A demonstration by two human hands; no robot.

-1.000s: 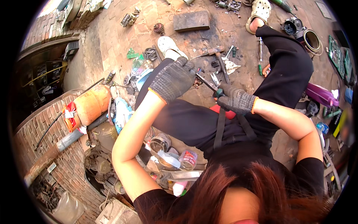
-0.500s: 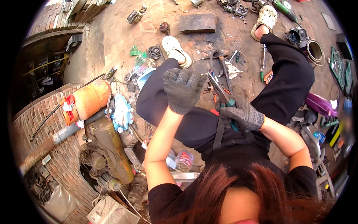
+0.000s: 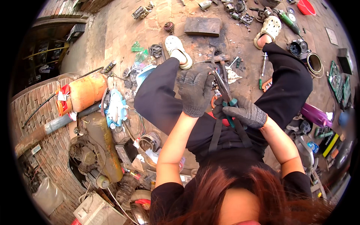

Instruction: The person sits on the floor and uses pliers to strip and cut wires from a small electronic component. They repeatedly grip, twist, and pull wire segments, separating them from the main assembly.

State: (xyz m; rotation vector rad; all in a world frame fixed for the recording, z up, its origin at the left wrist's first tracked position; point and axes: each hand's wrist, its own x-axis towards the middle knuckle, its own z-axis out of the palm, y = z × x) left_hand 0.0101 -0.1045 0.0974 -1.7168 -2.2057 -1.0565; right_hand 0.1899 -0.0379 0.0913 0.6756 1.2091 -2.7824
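In my gloved right hand (image 3: 245, 112) I hold pliers with teal handles (image 3: 232, 103), their dark jaws pointing up and away from me, over my lap. My gloved left hand (image 3: 195, 92) is curled beside the jaw tips; something small seems pinched at its fingertips, too small to name. Behind the pliers on the ground lie a hammer (image 3: 223, 71), a white rag (image 3: 233, 78) and small dark parts. A red item (image 3: 225, 122) shows partly under my right hand, between my legs.
An orange gas cylinder (image 3: 88, 92) and brick wall (image 3: 35, 108) are at left. A metal block (image 3: 202, 27) and green grinder (image 3: 288, 20) lie ahead. At right are a green tool case (image 3: 333, 84) and purple container (image 3: 315, 114). Containers and machinery (image 3: 86, 157) crowd the lower left.
My left hand has moved right and curled beside the pliers' tips. The pliers in my right hand now point more steeply away from me. The whole view has shifted slightly.
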